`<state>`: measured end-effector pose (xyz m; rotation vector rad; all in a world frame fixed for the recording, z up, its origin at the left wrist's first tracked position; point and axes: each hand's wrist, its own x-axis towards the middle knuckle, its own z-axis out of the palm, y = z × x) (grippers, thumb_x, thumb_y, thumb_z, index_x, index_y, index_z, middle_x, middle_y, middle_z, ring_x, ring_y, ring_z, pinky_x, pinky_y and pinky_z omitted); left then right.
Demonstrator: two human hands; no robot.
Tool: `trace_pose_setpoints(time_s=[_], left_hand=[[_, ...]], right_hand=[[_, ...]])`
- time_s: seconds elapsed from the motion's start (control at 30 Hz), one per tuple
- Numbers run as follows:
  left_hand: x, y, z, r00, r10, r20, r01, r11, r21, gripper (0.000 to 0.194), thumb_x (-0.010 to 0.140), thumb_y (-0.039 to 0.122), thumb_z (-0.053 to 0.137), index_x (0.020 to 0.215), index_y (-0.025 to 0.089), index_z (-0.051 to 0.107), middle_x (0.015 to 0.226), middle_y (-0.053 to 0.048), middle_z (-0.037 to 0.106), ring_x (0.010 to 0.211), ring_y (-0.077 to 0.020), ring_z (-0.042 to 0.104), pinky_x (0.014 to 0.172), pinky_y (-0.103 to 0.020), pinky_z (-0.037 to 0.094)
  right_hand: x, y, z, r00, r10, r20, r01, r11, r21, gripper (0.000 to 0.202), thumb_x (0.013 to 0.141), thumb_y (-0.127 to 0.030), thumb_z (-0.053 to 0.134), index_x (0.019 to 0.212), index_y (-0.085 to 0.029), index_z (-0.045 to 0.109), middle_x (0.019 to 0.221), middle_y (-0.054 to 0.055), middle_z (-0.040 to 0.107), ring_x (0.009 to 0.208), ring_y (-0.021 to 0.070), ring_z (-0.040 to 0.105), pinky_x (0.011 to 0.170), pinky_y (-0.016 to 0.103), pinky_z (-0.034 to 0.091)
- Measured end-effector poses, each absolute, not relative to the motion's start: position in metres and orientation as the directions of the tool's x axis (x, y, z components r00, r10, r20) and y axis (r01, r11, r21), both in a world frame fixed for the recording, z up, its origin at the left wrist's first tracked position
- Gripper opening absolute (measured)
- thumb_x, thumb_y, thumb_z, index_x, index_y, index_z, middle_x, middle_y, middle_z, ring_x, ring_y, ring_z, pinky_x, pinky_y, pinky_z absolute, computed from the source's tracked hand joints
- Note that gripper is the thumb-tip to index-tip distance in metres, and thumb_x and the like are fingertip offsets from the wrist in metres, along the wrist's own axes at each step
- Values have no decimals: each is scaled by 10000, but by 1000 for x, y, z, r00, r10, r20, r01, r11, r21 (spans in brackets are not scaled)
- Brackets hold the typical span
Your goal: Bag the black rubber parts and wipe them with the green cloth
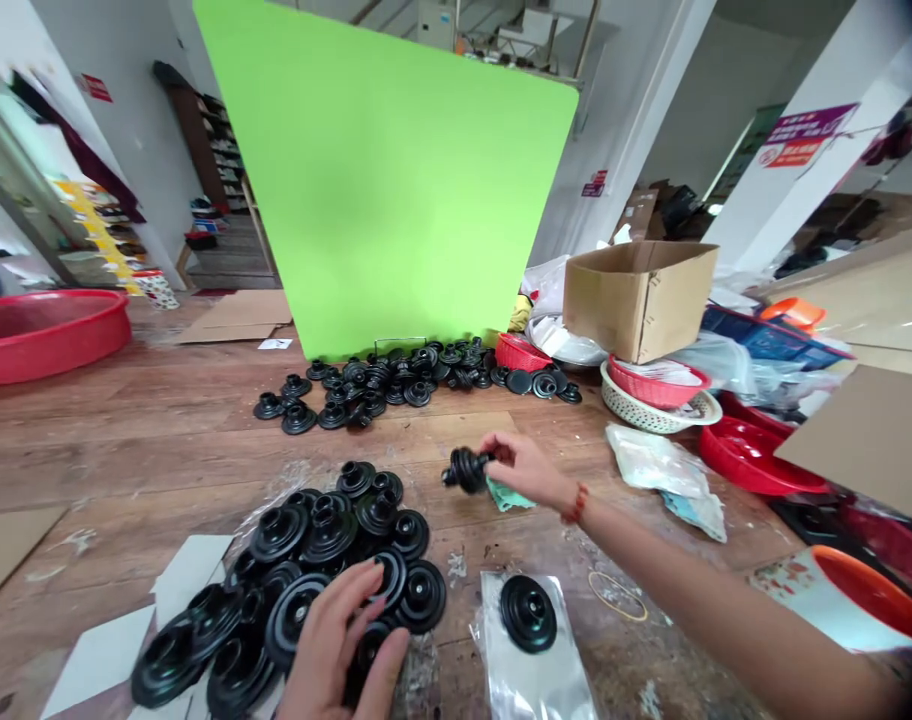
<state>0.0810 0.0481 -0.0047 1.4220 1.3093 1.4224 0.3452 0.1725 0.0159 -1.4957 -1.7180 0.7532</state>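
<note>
Over the table's middle, my right hand [527, 472], a red bracelet at its wrist, pinches a black ringed part [467, 472] turned on its side. Just below these fingers lies a crumpled green cloth [511, 496]. My left hand [343, 645] has its fingers apart at the near right side of a heap of black stepped round parts [328, 530]; whether it touches one is unclear. Between the hands, closer to me, one black stepped round part [529, 613] rests on a silvery flat sheet or bag [535, 680].
A second heap of black parts [396, 380] lies before the green board [403, 190]. To the right stand a cardboard box [613, 300], a cream basket [651, 415], a red basin [748, 465] and plastic bags [655, 460]. White cards [100, 660] lie left; a rubber band [617, 597] lies right.
</note>
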Motion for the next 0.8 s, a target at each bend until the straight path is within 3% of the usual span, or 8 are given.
trace_pose_setpoints(time_s=[0.1, 0.2, 0.33, 0.47, 0.57, 0.7, 0.77, 0.8], left_hand=[[99, 43, -5, -32, 990, -137, -256, 124, 959, 648, 753, 484, 696, 1312, 252, 466, 1340, -135, 546, 1058, -255, 639, 844, -353, 556], [103, 36, -3, 161, 938, -307, -425, 346, 836, 664, 686, 510, 754, 1250, 223, 554, 1292, -152, 599, 1062, -298, 633, 783, -363, 561], [101, 23, 5, 214, 915, -343, -455, 404, 793, 594, 647, 414, 813, 1190, 251, 634, 1331, -101, 591, 1219, -320, 538, 878, -356, 529], [105, 15, 3, 213, 908, -361, -444, 419, 792, 595, 639, 374, 822, 1190, 233, 646, 1324, -100, 600, 1261, -327, 501, 1038, -435, 431], [109, 13, -1, 246, 899, -364, -449, 438, 779, 597, 607, 350, 844, 1163, 227, 665, 1310, -88, 613, 1280, -319, 485, 1096, -447, 361], [107, 8, 7, 420, 829, -370, -436, 542, 718, 724, 543, 340, 881, 1217, 240, 635, 1296, -122, 617, 1142, -356, 594, 958, -467, 493], [103, 7, 16, 469, 814, -343, -436, 551, 712, 787, 510, 343, 897, 1237, 246, 614, 1313, -144, 598, 1078, -370, 628, 878, -457, 539], [101, 8, 20, 460, 824, -329, -445, 535, 718, 806, 495, 346, 904, 1237, 248, 604, 1320, -151, 591, 1063, -375, 634, 851, -451, 551]], right_hand=[[306, 114, 38, -332, 938, 103, 323, 216, -922, 209, 709, -109, 529, 895, -180, 595, 822, -4, 614, 728, 123, 568, 644, 225, 465], [280, 74, 47, -412, 898, 155, 274, 285, -919, 140, 780, -138, 551, 901, -194, 594, 856, 4, 586, 763, 130, 533, 693, 245, 442], [269, 52, 39, -329, 921, 210, 275, 306, -912, 114, 887, -295, 575, 934, -204, 624, 869, 18, 587, 799, 144, 535, 726, 264, 429], [270, 39, 30, -274, 928, 253, 264, 326, -908, 125, 880, -296, 609, 938, -204, 673, 894, 29, 605, 852, 151, 561, 774, 271, 433], [276, 34, 33, -284, 938, 201, 265, 278, -923, 153, 845, -320, 659, 931, -201, 704, 894, 35, 619, 858, 157, 572, 775, 273, 441], [306, 48, 42, -241, 969, 55, 294, 127, -947, 265, 902, -403, 552, 913, -184, 702, 857, 38, 649, 746, 152, 591, 668, 266, 461], [335, 62, 39, -136, 990, 38, 478, 99, -873, 287, 920, -401, 503, 903, -185, 691, 848, 37, 663, 720, 153, 599, 647, 262, 462], [352, 70, 36, -62, 996, 72, 626, 94, -774, 269, 917, -382, 503, 899, -190, 689, 862, 39, 668, 754, 161, 607, 684, 268, 466]])
